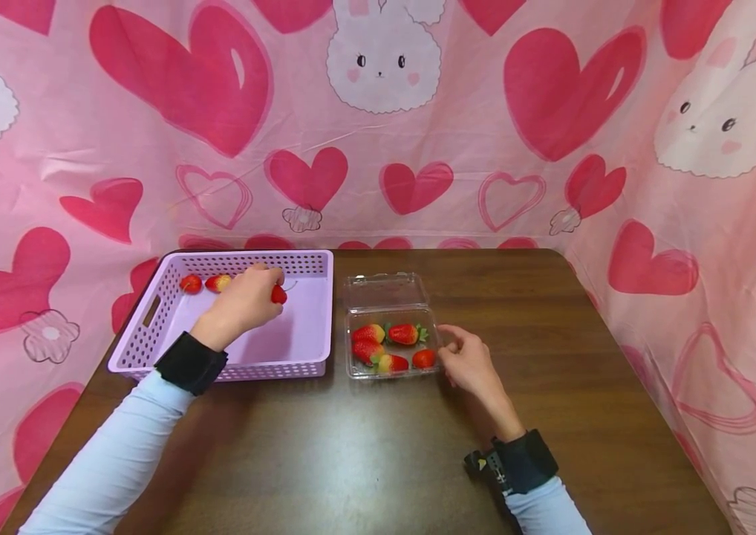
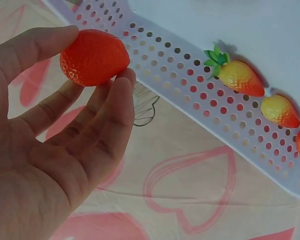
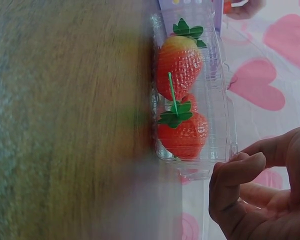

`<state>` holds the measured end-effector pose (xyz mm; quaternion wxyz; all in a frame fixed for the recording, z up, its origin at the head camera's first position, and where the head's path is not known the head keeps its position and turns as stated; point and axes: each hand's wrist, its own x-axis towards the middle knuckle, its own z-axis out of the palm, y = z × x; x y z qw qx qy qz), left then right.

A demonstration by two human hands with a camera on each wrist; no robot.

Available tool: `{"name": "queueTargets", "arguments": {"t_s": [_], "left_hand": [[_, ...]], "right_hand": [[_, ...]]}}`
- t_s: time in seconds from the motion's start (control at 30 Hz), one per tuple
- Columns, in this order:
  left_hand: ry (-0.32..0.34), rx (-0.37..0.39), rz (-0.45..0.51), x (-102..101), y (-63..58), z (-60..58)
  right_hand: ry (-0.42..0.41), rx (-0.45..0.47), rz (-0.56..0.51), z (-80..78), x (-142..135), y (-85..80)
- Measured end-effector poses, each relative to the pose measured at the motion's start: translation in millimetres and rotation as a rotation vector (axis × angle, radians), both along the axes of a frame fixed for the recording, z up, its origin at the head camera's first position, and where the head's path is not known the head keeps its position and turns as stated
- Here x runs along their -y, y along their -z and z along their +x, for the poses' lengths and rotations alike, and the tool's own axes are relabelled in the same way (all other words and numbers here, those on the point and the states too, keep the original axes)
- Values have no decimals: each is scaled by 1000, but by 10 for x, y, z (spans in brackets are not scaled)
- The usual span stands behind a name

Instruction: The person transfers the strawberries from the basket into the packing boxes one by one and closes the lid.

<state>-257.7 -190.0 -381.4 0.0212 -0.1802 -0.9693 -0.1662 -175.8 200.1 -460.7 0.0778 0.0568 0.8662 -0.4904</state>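
My left hand (image 1: 249, 299) pinches a red strawberry (image 2: 95, 57) between thumb and fingertips, over the lilac plastic basket (image 1: 291, 345). Other strawberries lie along the basket's far side: a yellow-and-red one with green leaves (image 2: 240, 78), a smaller yellow-and-red one (image 2: 281, 111) and a red one (image 1: 191, 284). To the basket's right, a clear plastic clamshell box (image 1: 386, 297) stands with its lid raised and several strawberries (image 1: 405, 334) inside. At the box's right side, my right hand (image 1: 471, 362) grips its edge with curled fingers.
Basket and box stand on a dark brown wooden table (image 1: 351, 453). A pink cloth (image 1: 378, 141) with hearts and rabbits hangs behind the table and along its sides. Black bands (image 1: 192, 362) circle both wrists.
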Motion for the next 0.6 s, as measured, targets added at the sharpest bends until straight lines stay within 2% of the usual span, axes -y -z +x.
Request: {"name": "queueTargets", "arguments": {"t_s": [0.13,0.4,0.6], "left_hand": [[4,-4,6,-46,-11,32],[53,-42,6,-169,0,101],[80,-46,19,-290,39,149]], "right_hand": [[-2,-7,6,-5,3,-1],[-7,-23,0,-8,-9,5],[-5,-7,-2,-6,5,3]]}}
